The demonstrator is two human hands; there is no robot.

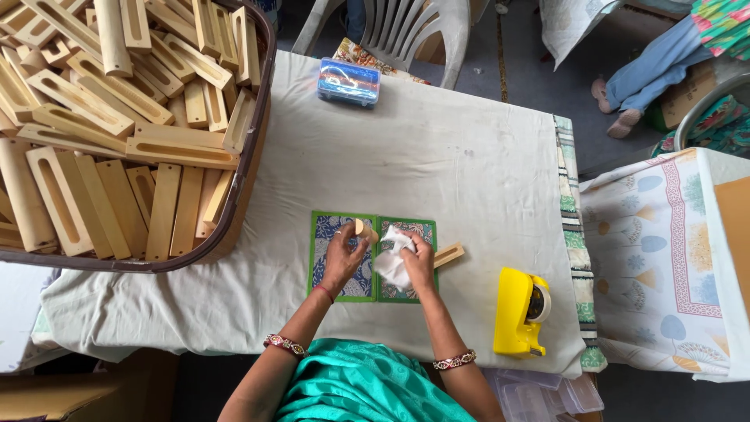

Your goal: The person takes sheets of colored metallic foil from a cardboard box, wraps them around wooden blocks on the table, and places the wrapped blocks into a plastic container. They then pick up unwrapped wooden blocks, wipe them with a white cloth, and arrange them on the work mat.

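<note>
Teal garment lies nearest; left hand grips small wooden piece, right hand clutches white cloth, above cream-clothed table.

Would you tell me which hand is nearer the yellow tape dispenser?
Right. The right hand, holding a white cloth, is closer to the tape dispenser; the left hand is farther left.

Two green-bordered patterned mats lie side by side. One yellow tape dispenser, one blue plastic box, one white cloth, and one basket of wooden slotted pieces, too many to count.
</note>
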